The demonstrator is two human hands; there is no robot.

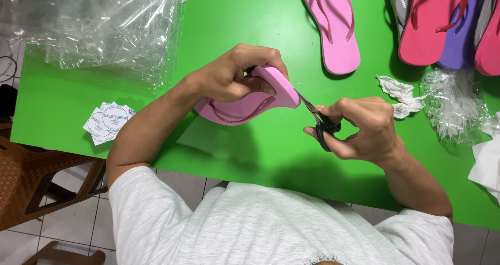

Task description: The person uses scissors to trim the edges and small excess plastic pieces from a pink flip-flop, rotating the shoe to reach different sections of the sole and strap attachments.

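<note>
Your white-sleeved arms framed work. Left hand (229,77) clamped pink flip-flop (250,101) above green tabletop (234,150). Right hand (364,129) closed on black scissors (320,122), blades at sole edge. Trimming step, by look; next cut needed steady sole, tips clear of strap.

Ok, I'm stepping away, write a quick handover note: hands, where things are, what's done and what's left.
Left hand: grips a pink flip-flop, held on edge above the green table.
Right hand: fingers through black-handled scissors, blade tips at the sandal's edge.
Nearby: a second pink flip-flop lies flat further back; a pile of red, purple and pink sandals at the far right; clear plastic bags far left; round paper labels near the left edge.
Done: sandal picked up, scissors brought to it.
Left: cannot tell how much trimming remains.
</note>
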